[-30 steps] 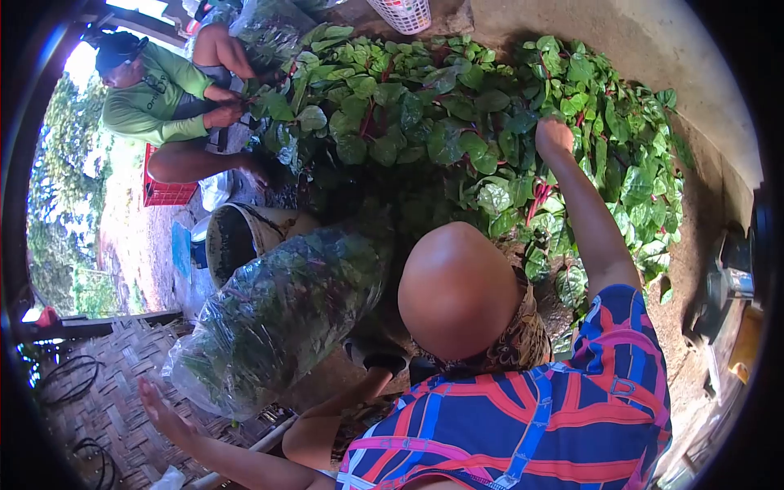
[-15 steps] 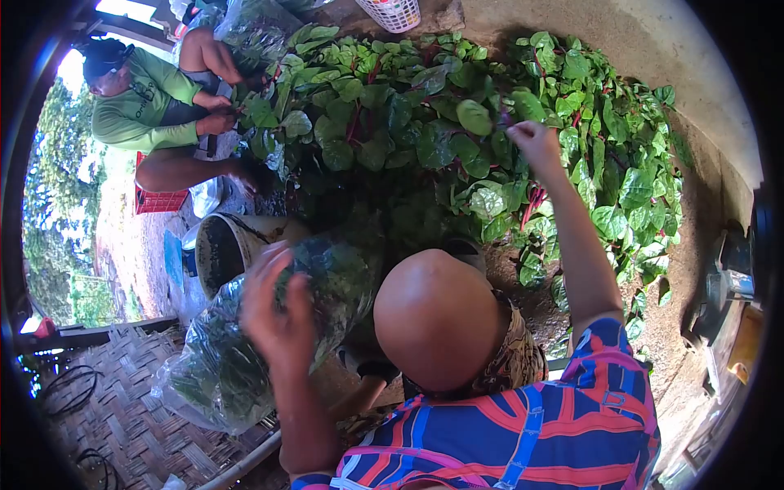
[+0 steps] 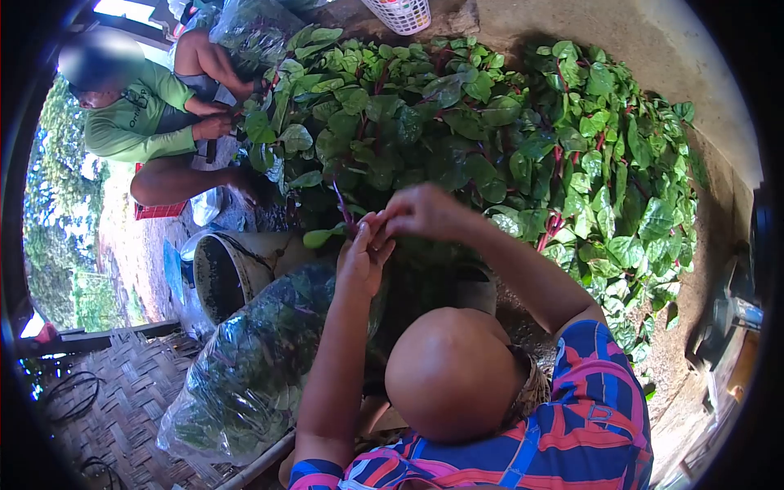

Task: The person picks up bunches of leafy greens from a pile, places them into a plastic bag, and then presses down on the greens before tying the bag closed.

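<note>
My left hand (image 3: pixel 362 260) is closed on a Malabar spinach stem (image 3: pixel 343 204), reddish purple, pointing up with a green leaf (image 3: pixel 320 237) at its side. My right hand (image 3: pixel 426 212) meets the left fingertips with its fingers pinched together; what lies between them is too small to tell. Both hands are above the near edge of a big heap of Malabar spinach (image 3: pixel 465 114), with broad green leaves and red stems. Below my left forearm lies a clear plastic bag (image 3: pixel 253 359) full of green leaves.
A tilted bucket (image 3: pixel 220 269) stands left of my hands. Another person in a green shirt (image 3: pixel 135 126) sits at the far left, hands at the heap's edge. A white basket (image 3: pixel 402 15) is at the back. A woven mat (image 3: pixel 139 400) lies lower left.
My right hand has come back from the heap toward the middle. My left hand has moved right from above the bag, from open to closed on a stem.
</note>
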### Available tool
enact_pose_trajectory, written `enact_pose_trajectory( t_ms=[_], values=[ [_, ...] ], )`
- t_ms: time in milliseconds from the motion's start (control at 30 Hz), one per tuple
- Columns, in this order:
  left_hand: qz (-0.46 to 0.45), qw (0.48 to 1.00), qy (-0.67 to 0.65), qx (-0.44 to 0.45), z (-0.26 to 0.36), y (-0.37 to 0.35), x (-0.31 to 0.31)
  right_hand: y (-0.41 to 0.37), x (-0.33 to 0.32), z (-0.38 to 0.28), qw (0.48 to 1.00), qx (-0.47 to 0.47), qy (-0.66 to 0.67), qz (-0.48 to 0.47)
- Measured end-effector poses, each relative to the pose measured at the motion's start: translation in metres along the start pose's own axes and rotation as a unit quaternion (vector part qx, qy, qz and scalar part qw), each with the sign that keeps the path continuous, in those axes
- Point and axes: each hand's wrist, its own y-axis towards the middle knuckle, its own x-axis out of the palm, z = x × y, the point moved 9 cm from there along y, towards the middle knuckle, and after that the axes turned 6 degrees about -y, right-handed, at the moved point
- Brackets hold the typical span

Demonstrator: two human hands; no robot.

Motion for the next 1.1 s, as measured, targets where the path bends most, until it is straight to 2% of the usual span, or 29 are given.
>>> enact_pose_trajectory(
  t_ms=[33, 67, 133, 200, 300, 433, 533, 633, 700, 767, 833, 900, 1000, 1033, 1100],
  values=[
    [0.005, 1.000, 0.006, 0.003, 0.003, -0.003, -0.001, 0.011, -0.031, 0.016, 0.989, 0.040, -0.126, 0.070],
    [0.009, 1.000, 0.012, 0.005, 0.002, -0.005, -0.004, 0.021, -0.062, 0.031, 0.955, 0.080, -0.250, 0.138],
    [0.003, 0.999, 0.032, -0.002, -0.005, -0.008, -0.009, 0.039, -0.100, 0.067, 0.877, 0.172, -0.399, 0.205],
    [-0.005, 0.999, 0.047, -0.010, -0.012, -0.010, -0.010, 0.058, -0.112, 0.115, 0.825, 0.194, -0.477, 0.235],
    [-0.020, 0.998, 0.060, -0.023, -0.026, -0.015, -0.006, 0.073, -0.113, 0.147, 0.807, 0.153, -0.537, 0.194],
    [-0.016, 0.997, 0.069, -0.031, -0.033, -0.022, -0.008, 0.062, -0.144, 0.170, 0.836, 0.118, -0.476, 0.244],
    [-0.009, 0.997, 0.070, -0.026, -0.035, -0.025, -0.013, 0.031, -0.178, 0.146, 0.832, 0.095, -0.440, 0.325],
    [-0.006, 0.997, 0.070, -0.024, -0.040, -0.027, -0.015, -0.020, -0.207, 0.121, 0.852, 0.071, -0.312, 0.416],
    [-0.007, 0.997, 0.066, -0.026, -0.044, -0.028, -0.013, -0.060, -0.210, 0.094, 0.848, 0.087, -0.244, 0.463],
    [-0.008, 0.997, 0.066, -0.031, -0.050, -0.028, -0.013, -0.107, -0.199, 0.100, 0.837, 0.138, -0.173, 0.501],
    [-0.011, 0.997, 0.066, -0.035, -0.056, -0.028, -0.009, -0.149, -0.169, 0.115, 0.841, 0.152, 0.038, 0.518],
    [-0.016, 0.997, 0.067, -0.039, -0.061, -0.029, -0.006, -0.179, -0.130, 0.134, 0.833, 0.184, 0.187, 0.487],
    [-0.011, 0.996, 0.075, -0.046, -0.065, -0.033, -0.002, -0.215, -0.093, 0.160, 0.870, 0.311, 0.111, 0.366],
    [-0.012, 0.996, 0.078, -0.047, -0.065, -0.034, 0.000, -0.223, -0.087, 0.172, 0.884, 0.310, 0.089, 0.339],
    [-0.010, 0.995, 0.083, -0.045, -0.063, -0.037, 0.003, -0.221, -0.111, 0.131, 0.886, 0.279, -0.118, 0.352]
  ],
)
